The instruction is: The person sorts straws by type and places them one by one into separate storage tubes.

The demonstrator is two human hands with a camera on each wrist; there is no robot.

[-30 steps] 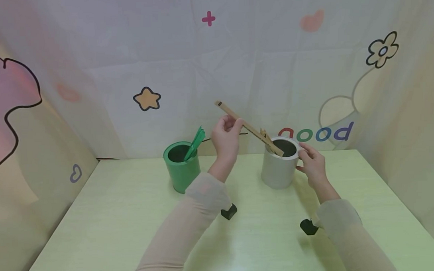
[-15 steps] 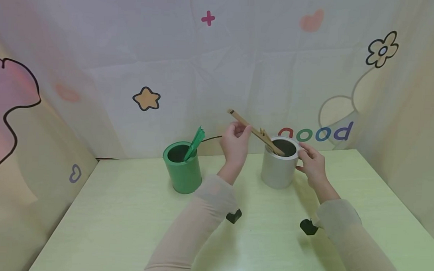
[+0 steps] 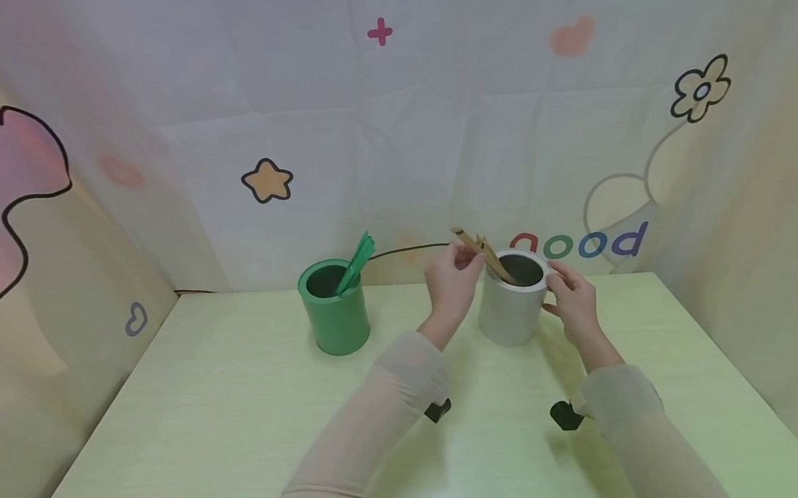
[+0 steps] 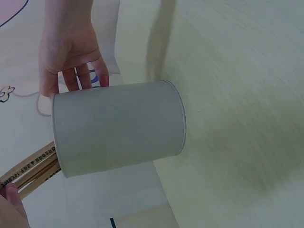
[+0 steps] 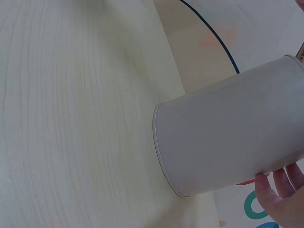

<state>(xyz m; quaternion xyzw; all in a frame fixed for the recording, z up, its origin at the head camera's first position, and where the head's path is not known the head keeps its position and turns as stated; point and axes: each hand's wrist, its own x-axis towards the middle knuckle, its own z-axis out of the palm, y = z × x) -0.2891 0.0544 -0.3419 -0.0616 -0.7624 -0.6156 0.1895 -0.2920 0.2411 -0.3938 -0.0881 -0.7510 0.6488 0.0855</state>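
Note:
A light grey round canister (image 3: 510, 311) stands upright at the back right of the table, its top open. My left hand (image 3: 452, 280) pinches the upper part of a brown paper-wrapped stick (image 3: 465, 239), whose lower end leans inside the canister's rim. Printed characters show on the brown wrapper (image 4: 31, 164) in the left wrist view; beside it lies at least one more brown strip (image 4: 42, 183). My right hand (image 3: 574, 297) holds the canister's right side near the rim, fingertips (image 5: 265, 185) against its wall. What lies deep inside the canister is hidden.
A green canister (image 3: 337, 320) stands to the left, with a crumpled green wrapped item (image 3: 357, 264) sticking out. A dark cord (image 3: 408, 248) runs along the patterned cloth (image 3: 377, 131) behind the pale table (image 3: 222, 389). Black wrist-camera pieces (image 3: 567, 415) hang below the sleeves.
My left hand has moved right and down toward the grey canister, bringing the paper-wrapped stick lower and alongside the other brown piece. My right hand has stayed on the canister.

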